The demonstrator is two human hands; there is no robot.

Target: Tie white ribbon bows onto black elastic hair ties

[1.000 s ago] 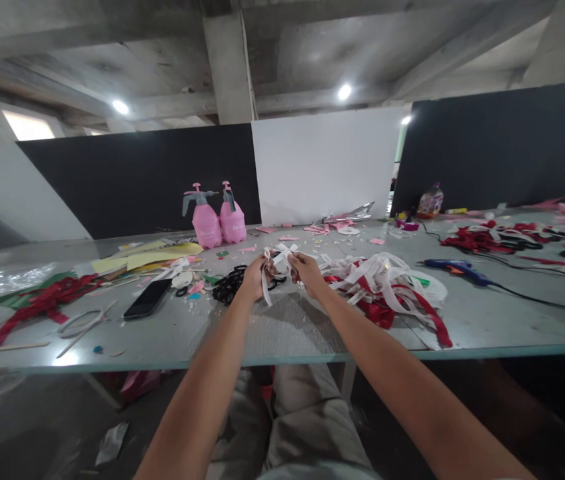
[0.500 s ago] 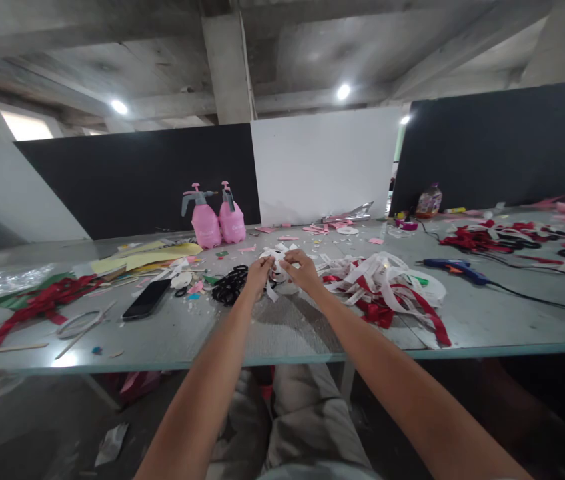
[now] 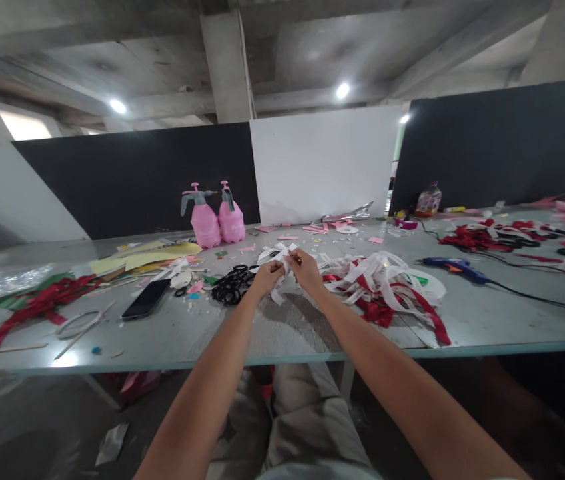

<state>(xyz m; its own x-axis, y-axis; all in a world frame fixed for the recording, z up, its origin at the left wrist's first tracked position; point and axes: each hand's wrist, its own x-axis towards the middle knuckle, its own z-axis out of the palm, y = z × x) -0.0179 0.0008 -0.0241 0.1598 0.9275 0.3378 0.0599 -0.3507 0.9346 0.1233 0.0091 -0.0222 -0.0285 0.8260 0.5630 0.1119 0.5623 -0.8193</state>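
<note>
Over the middle of the table, my left hand and my right hand work close together, fingers pinched on a white ribbon. One end of it hangs down between the hands, and part is hidden by the fingers. More white strips lie just behind them. Left of my left hand is a pile of black bands, apparently hair ties. To the right of my right hand lies a heap of white and red ribbons, partly over a white roll with a green mark.
Two pink spray bottles stand at the back. A phone, yellow sheets and a red ribbon bow lie leftward. On the right are a blue glue gun with its cord, red ribbons and a bottle.
My left hand has shifted slightly right and down, its fingers turned toward my right hand. The white ribbon's hanging end has moved a little to the right.
</note>
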